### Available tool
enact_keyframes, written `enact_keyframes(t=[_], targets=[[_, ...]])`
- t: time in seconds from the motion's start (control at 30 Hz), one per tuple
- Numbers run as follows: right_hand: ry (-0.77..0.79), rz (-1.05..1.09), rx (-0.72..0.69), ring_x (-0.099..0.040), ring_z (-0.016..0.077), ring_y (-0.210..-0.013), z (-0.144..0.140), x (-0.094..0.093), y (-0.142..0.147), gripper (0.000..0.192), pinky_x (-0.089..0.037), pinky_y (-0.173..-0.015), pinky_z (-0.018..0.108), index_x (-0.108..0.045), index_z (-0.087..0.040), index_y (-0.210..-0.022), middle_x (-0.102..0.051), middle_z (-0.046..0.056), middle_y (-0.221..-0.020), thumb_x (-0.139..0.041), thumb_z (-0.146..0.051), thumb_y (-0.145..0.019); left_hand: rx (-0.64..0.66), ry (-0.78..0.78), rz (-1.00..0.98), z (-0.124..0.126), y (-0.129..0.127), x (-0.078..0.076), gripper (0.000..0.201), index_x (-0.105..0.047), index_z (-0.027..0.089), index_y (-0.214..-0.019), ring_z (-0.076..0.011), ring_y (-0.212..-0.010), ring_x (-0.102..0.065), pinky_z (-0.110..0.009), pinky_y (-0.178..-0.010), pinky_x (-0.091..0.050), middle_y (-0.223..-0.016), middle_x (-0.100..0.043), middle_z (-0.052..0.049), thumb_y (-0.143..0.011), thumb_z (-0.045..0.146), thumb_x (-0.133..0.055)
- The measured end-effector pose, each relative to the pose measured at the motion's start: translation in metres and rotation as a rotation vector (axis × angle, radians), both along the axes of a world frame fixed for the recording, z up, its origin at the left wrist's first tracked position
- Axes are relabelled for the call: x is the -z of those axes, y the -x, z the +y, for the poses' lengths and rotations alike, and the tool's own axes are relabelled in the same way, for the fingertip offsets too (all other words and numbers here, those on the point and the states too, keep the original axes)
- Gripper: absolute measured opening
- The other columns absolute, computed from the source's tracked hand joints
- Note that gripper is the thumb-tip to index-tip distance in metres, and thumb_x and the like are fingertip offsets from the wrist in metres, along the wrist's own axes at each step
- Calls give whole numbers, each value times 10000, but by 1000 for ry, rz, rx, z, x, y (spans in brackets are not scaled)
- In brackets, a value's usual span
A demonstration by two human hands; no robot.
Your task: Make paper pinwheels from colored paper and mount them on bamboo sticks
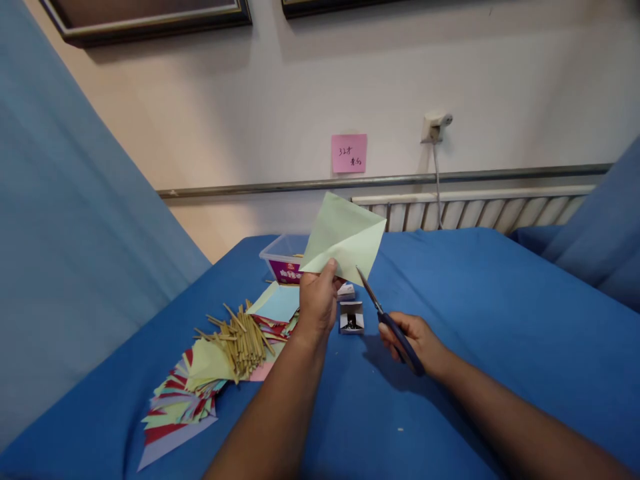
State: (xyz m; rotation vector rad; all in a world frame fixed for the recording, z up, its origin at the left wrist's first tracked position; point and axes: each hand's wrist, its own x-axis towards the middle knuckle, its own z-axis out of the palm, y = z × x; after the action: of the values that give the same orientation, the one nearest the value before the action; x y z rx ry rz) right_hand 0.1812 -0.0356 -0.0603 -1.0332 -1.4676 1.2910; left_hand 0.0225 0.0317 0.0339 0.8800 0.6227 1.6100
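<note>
There, above the blue table (pixel 450 280), the left hand (pixel 316 301) pinched the lower edge of a folded green paper (pixel 344 237) at twelve o'clock, while the right hand (pixel 414 341) at four o'clock closed round the scissors (pixel 387 319), whose blade tip touched the paper's bottom edge.

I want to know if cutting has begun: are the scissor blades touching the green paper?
Touching. The head view shows the scissors in the right hand, blade tip meeting the lower edge of the green paper held by the left hand.
</note>
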Motion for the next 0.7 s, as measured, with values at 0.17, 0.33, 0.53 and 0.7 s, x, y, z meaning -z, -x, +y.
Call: enact_keyframes(t=[0.17,0.33,0.53,0.7], targets=[[-9,-33,12,-479,87,-476,-1,-3,1,378,-375,-465,205,-524,-182,-692,-516,-39,-555,-567,-520,-854,-11,-9,-3,0,0,-1,471,-649,167,-1132,-232,-908,-701,-391,-869,-533,-1024,-729,-103,-685,259,-764],[-18,-78,15,-476,92,-475,-2,-6,1,384,-366,-465,210,-525,-181,-699,-515,-41,-543,-564,-530,-854,-45,-43,-4,0,0,-2,519,-662,145,-1115,-249,-983,-681,-401,-927,-502,-1037,-727,-114,-627,235,-816],[-28,-132,6,-465,98,-484,-3,-6,0,390,-363,-474,221,-522,-188,-695,-527,-35,-559,-566,-546,-842,-166,-45,-26,-3,-1,-3,575,-663,164,-1116,-236,-994,-676,-387,-930,-503,-1084,-717,-101,-571,189,-843],[-4,-117,-9,-470,102,-488,-3,-5,1,397,-369,-479,226,-517,-191,-692,-531,-33,-560,-578,-559,-827,-225,-50,0,-3,-2,-4,510,-687,163,-1045,-211,-924,-694,-355,-897,-513,-1023,-733,-77,-559,182,-839]])
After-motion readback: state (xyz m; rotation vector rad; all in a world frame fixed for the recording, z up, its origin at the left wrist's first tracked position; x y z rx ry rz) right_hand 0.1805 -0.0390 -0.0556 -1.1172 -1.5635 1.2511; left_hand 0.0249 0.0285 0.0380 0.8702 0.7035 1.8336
